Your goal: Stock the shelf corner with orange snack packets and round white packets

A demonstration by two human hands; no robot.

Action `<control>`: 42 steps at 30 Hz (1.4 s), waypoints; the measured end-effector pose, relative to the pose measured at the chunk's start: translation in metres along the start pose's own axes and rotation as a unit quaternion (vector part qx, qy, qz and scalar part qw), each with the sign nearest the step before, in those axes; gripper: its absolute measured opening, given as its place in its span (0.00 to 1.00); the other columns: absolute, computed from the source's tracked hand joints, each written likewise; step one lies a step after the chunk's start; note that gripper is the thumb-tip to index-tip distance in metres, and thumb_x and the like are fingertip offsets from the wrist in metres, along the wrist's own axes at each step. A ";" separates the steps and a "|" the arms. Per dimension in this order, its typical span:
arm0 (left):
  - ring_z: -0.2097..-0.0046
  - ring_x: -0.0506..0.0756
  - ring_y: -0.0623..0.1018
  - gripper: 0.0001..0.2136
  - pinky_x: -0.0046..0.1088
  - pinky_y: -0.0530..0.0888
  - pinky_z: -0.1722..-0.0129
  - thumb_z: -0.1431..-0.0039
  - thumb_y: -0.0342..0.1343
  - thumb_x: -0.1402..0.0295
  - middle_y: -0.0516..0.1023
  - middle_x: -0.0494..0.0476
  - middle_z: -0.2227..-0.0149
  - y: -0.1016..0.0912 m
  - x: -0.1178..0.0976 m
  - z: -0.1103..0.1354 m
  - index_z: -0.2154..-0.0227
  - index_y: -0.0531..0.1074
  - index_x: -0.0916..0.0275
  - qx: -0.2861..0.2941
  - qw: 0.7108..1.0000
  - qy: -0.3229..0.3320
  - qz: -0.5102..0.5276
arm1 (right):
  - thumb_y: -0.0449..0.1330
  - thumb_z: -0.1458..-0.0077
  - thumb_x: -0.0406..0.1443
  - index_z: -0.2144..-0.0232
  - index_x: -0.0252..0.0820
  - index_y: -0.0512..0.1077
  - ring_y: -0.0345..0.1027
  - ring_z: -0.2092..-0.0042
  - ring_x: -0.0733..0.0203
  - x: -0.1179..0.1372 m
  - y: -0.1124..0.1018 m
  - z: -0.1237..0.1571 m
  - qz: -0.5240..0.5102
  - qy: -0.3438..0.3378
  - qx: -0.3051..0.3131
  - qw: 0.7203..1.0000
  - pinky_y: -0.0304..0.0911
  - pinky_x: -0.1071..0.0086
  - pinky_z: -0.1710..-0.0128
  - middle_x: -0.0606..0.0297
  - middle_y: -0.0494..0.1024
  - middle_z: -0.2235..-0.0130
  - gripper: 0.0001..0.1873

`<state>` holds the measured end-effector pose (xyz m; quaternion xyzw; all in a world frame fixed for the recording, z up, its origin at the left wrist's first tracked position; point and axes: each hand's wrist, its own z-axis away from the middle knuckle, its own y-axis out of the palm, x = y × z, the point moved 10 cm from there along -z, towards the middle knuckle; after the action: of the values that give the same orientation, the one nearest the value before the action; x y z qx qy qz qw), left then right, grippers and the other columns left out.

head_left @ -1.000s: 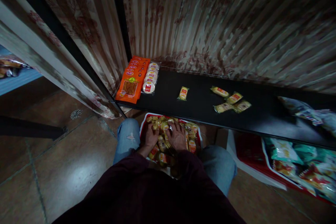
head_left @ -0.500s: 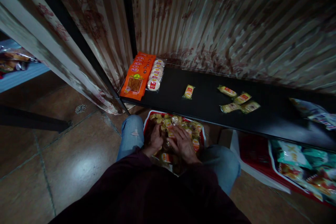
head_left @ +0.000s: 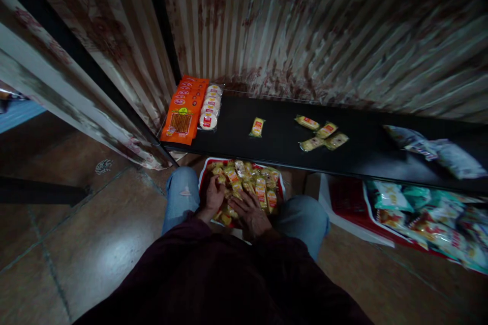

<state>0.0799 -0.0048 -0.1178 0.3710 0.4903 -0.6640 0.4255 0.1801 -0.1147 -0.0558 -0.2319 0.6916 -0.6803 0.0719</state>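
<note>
Between my knees sits a red basket with a white rim point(head_left: 283, 189), filled with small yellow wrapped snack packets point(head_left: 260, 190). My left hand point(head_left: 214, 197) is at the basket's left side, its thumb and fingers apart and touching packets there. Lying over the near middle of the pile, my right hand point(head_left: 252, 214) has its fingers stretched out and spread. Neither hand is lifted off the packets. Under the palms, some packets are hidden.
On the black shelf point(head_left: 282, 147) are orange snack bags point(head_left: 183, 111), a pack of round white crackers point(head_left: 211, 106), one yellow packet point(head_left: 257, 127), a group of several more point(head_left: 324, 134) and shiny bags point(head_left: 457, 158). A second basket point(head_left: 366, 203) holds green and red bags.
The view has turned right, so everything sits further left. My right hand has drawn nearer to me and flattened over the pile. More packets show at the basket's far side.
</note>
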 end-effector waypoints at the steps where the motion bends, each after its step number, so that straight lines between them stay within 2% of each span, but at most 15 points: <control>1: 0.47 0.56 0.72 0.16 0.35 0.65 0.44 0.42 0.50 0.71 0.74 0.58 0.49 -0.003 0.002 0.000 0.50 0.64 0.59 -0.009 1.000 -0.009 0.001 | 0.55 0.43 0.34 0.40 0.49 0.61 0.46 0.35 0.48 -0.004 -0.002 -0.004 -0.005 0.018 0.004 1.000 0.41 0.46 0.38 0.63 0.68 0.41 0.28; 7: 0.49 0.56 0.73 0.14 0.34 0.67 0.46 0.44 0.51 0.72 0.73 0.61 0.52 -0.028 0.003 0.002 0.53 0.64 0.61 -0.089 0.996 -0.012 -0.002 | 0.53 0.40 0.41 0.45 0.45 0.67 0.48 0.36 0.48 -0.003 -0.007 -0.032 -0.022 0.084 -0.022 0.996 0.39 0.48 0.36 0.61 0.74 0.46 0.21; 11: 0.48 0.56 0.73 0.15 0.35 0.68 0.46 0.43 0.50 0.70 0.73 0.62 0.51 -0.042 -0.005 0.001 0.52 0.62 0.61 -0.103 0.994 0.023 0.008 | 0.53 0.40 0.41 0.44 0.45 0.67 0.48 0.37 0.48 -0.009 -0.001 -0.041 -0.027 0.112 -0.034 0.993 0.42 0.50 0.37 0.60 0.73 0.46 0.22; 13: 0.47 0.56 0.73 0.17 0.35 0.68 0.45 0.42 0.50 0.69 0.73 0.62 0.49 -0.045 -0.011 0.002 0.49 0.61 0.61 -0.091 0.995 0.043 0.019 | 0.51 0.40 0.40 0.43 0.45 0.65 0.49 0.38 0.48 -0.015 0.001 -0.041 -0.032 0.126 -0.042 0.991 0.44 0.50 0.38 0.60 0.73 0.46 0.23; 15: 0.47 0.55 0.73 0.22 0.35 0.68 0.44 0.42 0.51 0.69 0.74 0.61 0.48 -0.039 -0.012 0.005 0.45 0.58 0.60 -0.055 0.997 0.039 0.028 | 0.50 0.39 0.39 0.40 0.45 0.62 0.49 0.38 0.48 -0.021 0.001 -0.040 -0.033 0.141 -0.052 0.988 0.46 0.50 0.39 0.60 0.72 0.45 0.25; 17: 0.45 0.56 0.72 0.24 0.35 0.66 0.42 0.42 0.51 0.68 0.73 0.60 0.46 -0.025 -0.009 0.011 0.42 0.57 0.60 -0.005 0.999 0.021 0.033 | 0.49 0.40 0.38 0.38 0.44 0.57 0.46 0.37 0.47 -0.024 -0.001 -0.038 -0.028 0.149 -0.061 0.987 0.45 0.50 0.40 0.60 0.68 0.41 0.28; 19: 0.39 0.57 0.66 0.20 0.35 0.60 0.38 0.40 0.49 0.65 0.68 0.60 0.41 -0.008 -0.006 0.020 0.44 0.64 0.60 0.040 0.999 0.012 0.034 | 0.51 0.42 0.39 0.37 0.45 0.55 0.40 0.34 0.45 -0.021 -0.003 -0.039 -0.020 0.138 -0.066 0.988 0.43 0.47 0.39 0.62 0.62 0.37 0.31; 21: 0.36 0.56 0.62 0.20 0.36 0.57 0.36 0.37 0.45 0.63 0.64 0.60 0.38 0.005 -0.006 0.030 0.44 0.65 0.62 0.066 0.996 0.022 0.062 | 0.54 0.44 0.41 0.37 0.47 0.55 0.33 0.33 0.42 -0.015 -0.003 -0.041 -0.012 0.118 -0.062 0.991 0.38 0.44 0.38 0.63 0.57 0.35 0.33; 23: 0.36 0.56 0.62 0.21 0.38 0.56 0.35 0.36 0.42 0.63 0.64 0.60 0.38 0.009 -0.001 0.036 0.44 0.65 0.63 0.066 0.994 0.013 0.084 | 0.56 0.46 0.43 0.40 0.49 0.60 0.31 0.33 0.39 -0.013 -0.004 -0.045 -0.008 0.122 -0.057 0.991 0.36 0.43 0.38 0.64 0.57 0.35 0.31; 25: 0.37 0.57 0.63 0.20 0.40 0.57 0.35 0.38 0.44 0.64 0.66 0.59 0.40 0.008 0.004 0.039 0.45 0.66 0.62 0.065 0.995 0.003 0.073 | 0.56 0.46 0.41 0.44 0.50 0.66 0.34 0.33 0.40 -0.015 -0.004 -0.049 -0.008 0.147 -0.054 0.988 0.36 0.43 0.38 0.64 0.61 0.37 0.25; 28: 0.34 0.59 0.57 0.22 0.43 0.52 0.34 0.44 0.51 0.70 0.65 0.59 0.39 -0.010 0.009 0.038 0.45 0.67 0.61 0.026 0.999 0.005 -0.021 | 0.53 0.44 0.37 0.49 0.50 0.69 0.40 0.34 0.43 -0.018 -0.005 -0.055 -0.011 0.176 -0.056 0.983 0.38 0.45 0.39 0.64 0.67 0.40 0.20; 31: 0.34 0.62 0.56 0.26 0.44 0.52 0.34 0.48 0.52 0.74 0.62 0.65 0.37 -0.024 0.016 0.035 0.43 0.64 0.65 -0.003 0.995 -0.016 -0.102 | 0.52 0.41 0.40 0.50 0.49 0.70 0.45 0.36 0.46 -0.017 -0.008 -0.059 -0.014 0.180 -0.072 0.981 0.39 0.47 0.39 0.64 0.70 0.43 0.18; 33: 0.35 0.65 0.59 0.27 0.45 0.55 0.36 0.48 0.53 0.73 0.60 0.70 0.37 -0.023 0.020 0.031 0.43 0.62 0.66 0.003 0.993 -0.034 -0.116 | 0.50 0.40 0.41 0.51 0.48 0.70 0.49 0.38 0.48 -0.018 -0.009 -0.059 -0.016 0.178 -0.082 0.980 0.39 0.48 0.38 0.64 0.71 0.44 0.17; 37: 0.35 0.70 0.55 0.30 0.46 0.53 0.36 0.51 0.57 0.73 0.56 0.76 0.37 -0.018 0.016 0.018 0.42 0.60 0.69 -0.010 0.990 -0.047 -0.134 | 0.51 0.40 0.41 0.52 0.47 0.71 0.52 0.40 0.49 -0.019 -0.010 -0.057 -0.018 0.174 -0.093 0.980 0.39 0.50 0.38 0.64 0.73 0.46 0.17; 42: 0.39 0.75 0.63 0.36 0.52 0.59 0.42 0.58 0.61 0.72 0.59 0.80 0.39 -0.011 0.028 0.001 0.42 0.60 0.68 -0.002 0.984 -0.118 -0.134 | 0.51 0.40 0.42 0.53 0.48 0.71 0.54 0.41 0.49 -0.020 -0.012 -0.058 -0.025 0.169 -0.101 0.980 0.39 0.49 0.39 0.63 0.73 0.47 0.16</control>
<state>0.0594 -0.0092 -0.1395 0.2204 0.4833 -0.7529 0.3886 0.1762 -0.0534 -0.0452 -0.1365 0.7532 -0.6376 -0.0866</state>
